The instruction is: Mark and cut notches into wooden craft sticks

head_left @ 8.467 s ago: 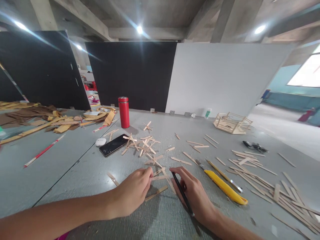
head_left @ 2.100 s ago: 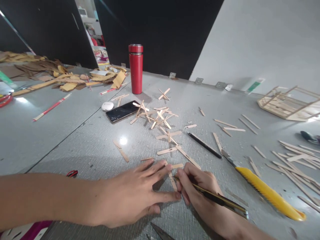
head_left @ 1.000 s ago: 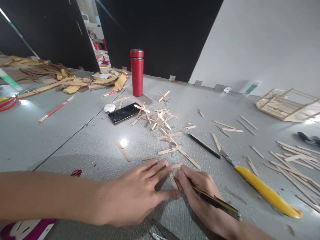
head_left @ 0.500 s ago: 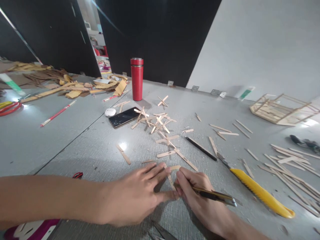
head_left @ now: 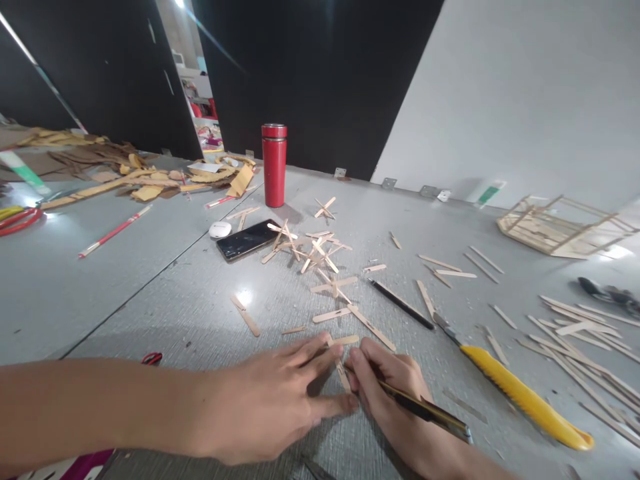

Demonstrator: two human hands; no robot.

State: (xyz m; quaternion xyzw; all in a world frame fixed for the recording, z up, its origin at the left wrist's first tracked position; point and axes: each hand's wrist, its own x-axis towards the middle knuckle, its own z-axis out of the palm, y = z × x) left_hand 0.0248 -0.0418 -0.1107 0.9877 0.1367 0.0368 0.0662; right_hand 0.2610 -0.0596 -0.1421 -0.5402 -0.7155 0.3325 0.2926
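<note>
A small wooden craft stick (head_left: 341,373) with a slot cut in it lies on the grey table. My left hand (head_left: 270,393) steadies it from the left, fingers bent apart, fingertips at its upper end and thumb at its lower end. Wrapped around a slim dark-and-gold utility knife (head_left: 427,410) is my right hand (head_left: 393,383), held like a pen against the stick's right side. The knife's tip is hidden by my fingers. Another craft stick (head_left: 349,339) lies just above, and slotted sticks (head_left: 370,327) lie farther up.
Interlocked sticks (head_left: 320,253) lie by a phone (head_left: 247,240) and a red flask (head_left: 275,167). At right are a black pen-like tool (head_left: 403,304), a yellow-handled knife (head_left: 525,397), loose sticks (head_left: 580,353) and a wooden frame (head_left: 560,230). Red-handled scissors (head_left: 23,220) sit far left.
My right hand and the utility knife have shifted slightly down and left along the stick. My left hand stays nearly in place. The view has tilted up a little.
</note>
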